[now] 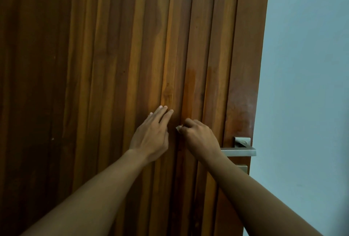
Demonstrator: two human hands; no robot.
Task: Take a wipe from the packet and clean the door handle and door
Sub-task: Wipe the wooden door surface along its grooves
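I see a tall brown wooden door (117, 65) made of long up-and-down strips, some light orange and some dark. One strip looks darker and wet just above my right hand (198, 135). My left hand (151, 135) lies flat on the wood with its fingers straight and close together. My right hand is curled into a fist against the door, squeezing a small white wipe (178, 127). Only a tiny bit of the wipe peeks out by the thumb. The silver door handle (239, 150) sticks out near the door's right edge, just beside my right wrist. A pale blue wall (306, 84) is on the right.
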